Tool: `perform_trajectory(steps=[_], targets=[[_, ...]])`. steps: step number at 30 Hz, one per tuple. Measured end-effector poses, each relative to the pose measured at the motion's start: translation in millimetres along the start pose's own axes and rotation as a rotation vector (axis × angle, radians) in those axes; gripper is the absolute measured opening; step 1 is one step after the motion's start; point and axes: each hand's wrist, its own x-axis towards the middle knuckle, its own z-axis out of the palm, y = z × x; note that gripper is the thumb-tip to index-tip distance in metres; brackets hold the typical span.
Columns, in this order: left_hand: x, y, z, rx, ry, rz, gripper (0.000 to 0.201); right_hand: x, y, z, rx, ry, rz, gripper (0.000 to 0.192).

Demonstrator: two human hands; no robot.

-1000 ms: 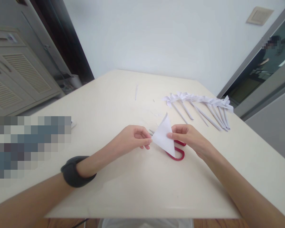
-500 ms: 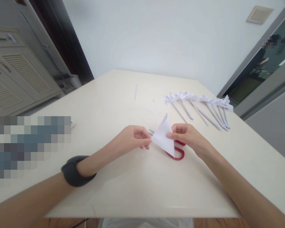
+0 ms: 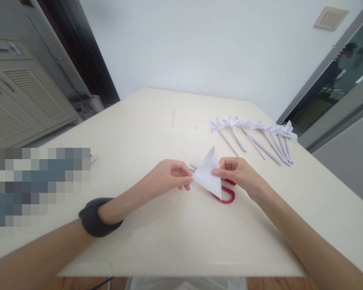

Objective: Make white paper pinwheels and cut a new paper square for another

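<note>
A small white piece of paper, roughly triangular with a curled upper tip, is held up over the table between both hands. My left hand pinches its left corner between thumb and fingertips. On the opposite side, my right hand grips the paper's edge, thumb in front and fingers behind. Beneath the paper lies a pair of scissors with red handles; the paper hides the middle of them, and the blade tips show just past my left fingertips.
Several white paper pinwheel-like pieces on rolled paper sticks lie in a row at the back right. A thin paper roll and small scraps lie farther back on the cream table. Beyond the right-hand opening is a person.
The hands and paper stay almost still; the paper's tip shifts very slightly. The person in the background has changed posture a little.
</note>
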Motion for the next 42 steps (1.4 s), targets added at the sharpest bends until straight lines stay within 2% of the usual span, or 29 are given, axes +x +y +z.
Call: perform_trajectory(steps=[19,28,36,42], targets=[[-4.4,15.4,1.1,0.009,0.012,-0.055,0.012,-2.7,1.0,3.7,-0.059,0.096,-0.048,0.027],[-3.7,14.6,0.5,0.009,0.029,-0.065,0.012,-4.4,-4.9,4.0,-0.077,0.053,-0.034,0.014],[-7.0,14.9,0.9,-0.009,0.017,-0.041,0.011,-3.7,-0.5,8.7,0.142,-0.082,-0.004,0.029],[-8.5,14.5,4.1,0.01,0.013,-0.013,0.015,-5.7,1.3,16.5,0.179,-0.065,-0.04,0.026]])
